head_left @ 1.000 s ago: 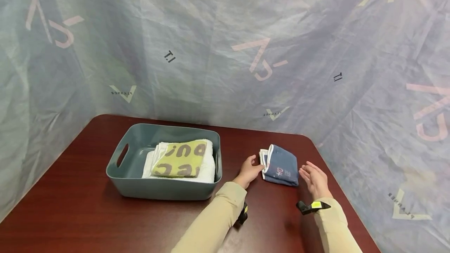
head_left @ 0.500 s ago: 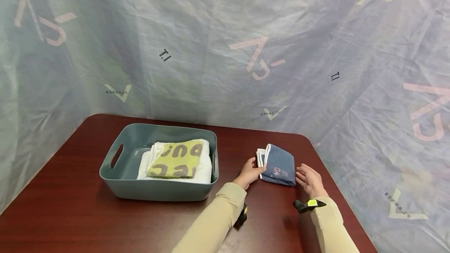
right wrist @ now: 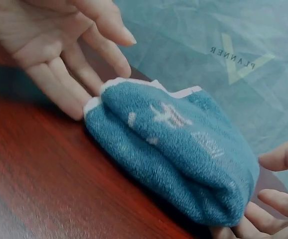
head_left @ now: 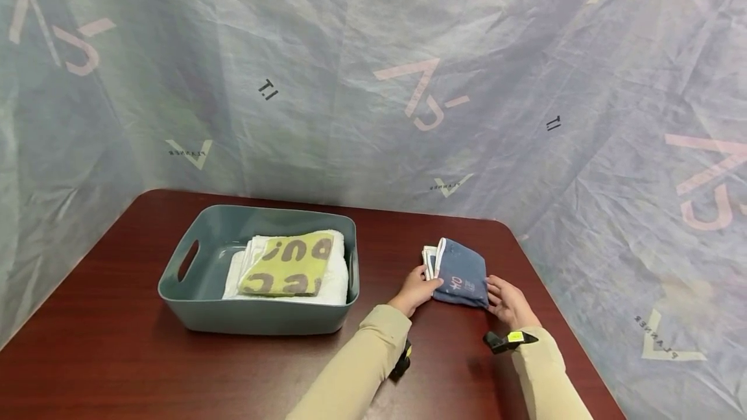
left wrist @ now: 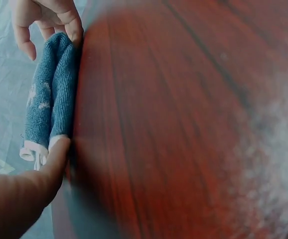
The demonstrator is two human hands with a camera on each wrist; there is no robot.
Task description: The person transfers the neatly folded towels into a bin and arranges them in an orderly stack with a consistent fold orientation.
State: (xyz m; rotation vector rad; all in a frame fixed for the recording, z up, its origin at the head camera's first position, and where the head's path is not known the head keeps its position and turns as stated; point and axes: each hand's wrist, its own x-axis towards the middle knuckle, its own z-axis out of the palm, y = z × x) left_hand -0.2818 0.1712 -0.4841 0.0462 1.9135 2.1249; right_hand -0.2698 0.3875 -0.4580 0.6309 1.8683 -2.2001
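A folded blue towel [head_left: 463,269] with white edging and pale lettering lies on the right part of the table. My left hand [head_left: 414,291] is at its white-edged left side, with fingertips touching the edge and the fingers fairly straight. At the opposite end is my right hand [head_left: 509,303], its fingers spread around the folded corner. In the right wrist view, the right fingertips [right wrist: 223,232] reach under the towel [right wrist: 174,144] while another finger touches its side. The left wrist view shows the towel [left wrist: 59,94] as a thick fold between both hands.
A grey-blue basket [head_left: 262,316] with side handle holes stands on the left. Inside it lie a white towel [head_left: 338,280] and, on top, a folded yellow towel [head_left: 286,268] with brown lettering. A printed grey sheet [head_left: 327,115] hangs behind the dark red-brown table [head_left: 117,290].
My right hand has moved left, from beside the blue towel to its right end. The left hand has closed in on the white-edged side. The head view has shifted slightly right.
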